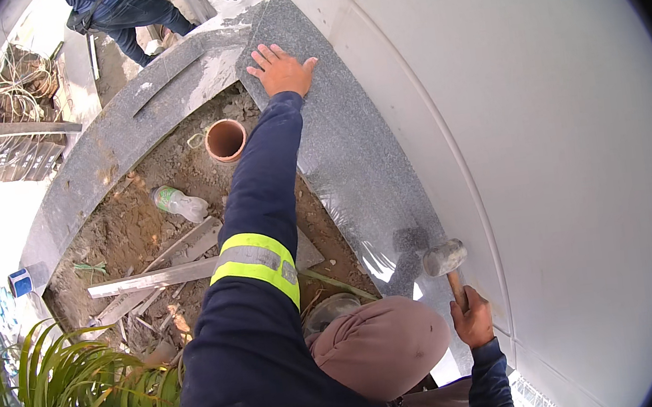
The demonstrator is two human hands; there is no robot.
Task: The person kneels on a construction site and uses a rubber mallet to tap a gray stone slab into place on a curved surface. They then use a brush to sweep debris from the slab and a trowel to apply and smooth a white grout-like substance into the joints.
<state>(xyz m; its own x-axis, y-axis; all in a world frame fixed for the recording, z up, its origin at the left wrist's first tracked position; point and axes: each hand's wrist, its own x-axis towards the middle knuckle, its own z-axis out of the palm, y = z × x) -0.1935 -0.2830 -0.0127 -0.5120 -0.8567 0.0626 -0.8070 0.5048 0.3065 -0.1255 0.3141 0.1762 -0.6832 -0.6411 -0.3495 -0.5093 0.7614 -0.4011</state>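
Note:
My left hand (279, 70) lies flat, fingers spread, on the far end of a grey speckled stone slab (353, 160) that runs along a white wall. Near me, on the right, my right hand (473, 318) is wrapped round the wooden handle of a mallet (445, 258). Its thick greyish head is over the slab's near part, beside the wall; I cannot tell whether it touches the stone. The slab's far end meets a second, curved stone edging (110, 144). My left forearm crosses the soil bed and hides part of it.
In the soil bed are an orange-brown pipe (225, 140), a plastic bottle (181, 204) and wooden boards (157, 277). My bent knee (383, 350) is beside the slab. Palm leaves (83, 400) fill the lower left. Another person (129, 17) stands at the far left, near tangled cables (22, 77).

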